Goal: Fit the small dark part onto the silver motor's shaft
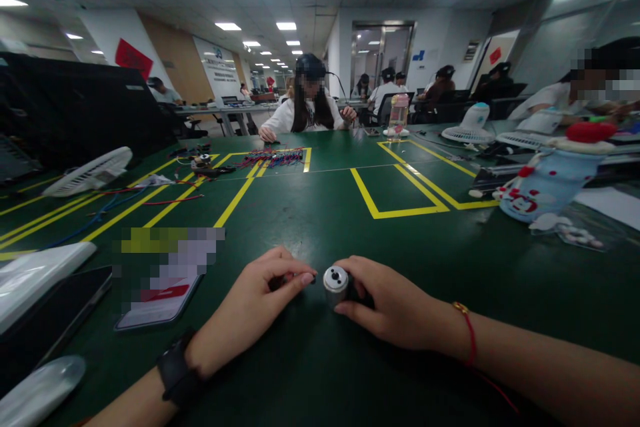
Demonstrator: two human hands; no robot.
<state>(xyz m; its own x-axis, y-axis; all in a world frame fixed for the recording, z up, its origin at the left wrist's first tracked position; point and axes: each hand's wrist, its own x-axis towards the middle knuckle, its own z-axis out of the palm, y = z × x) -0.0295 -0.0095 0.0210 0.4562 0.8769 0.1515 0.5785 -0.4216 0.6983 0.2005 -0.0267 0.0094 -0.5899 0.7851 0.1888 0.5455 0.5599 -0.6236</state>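
A short metal cylinder with a pale, round end face and dark holes in it is gripped by my right hand, just right of the view's middle. Thumb and fingers press on its right side, and the face points up towards me. To its left, my left hand pinches a tiny dark piece between thumb and fingertips. A small gap separates this piece from the cylinder. Both hands are over the green table. What lies inside my right palm is partly hidden.
A phone lies left of my left hand, beside a dark device and a white box. Wires lie farther back, before a seated person. At right are a blue bottle and a plastic bag.
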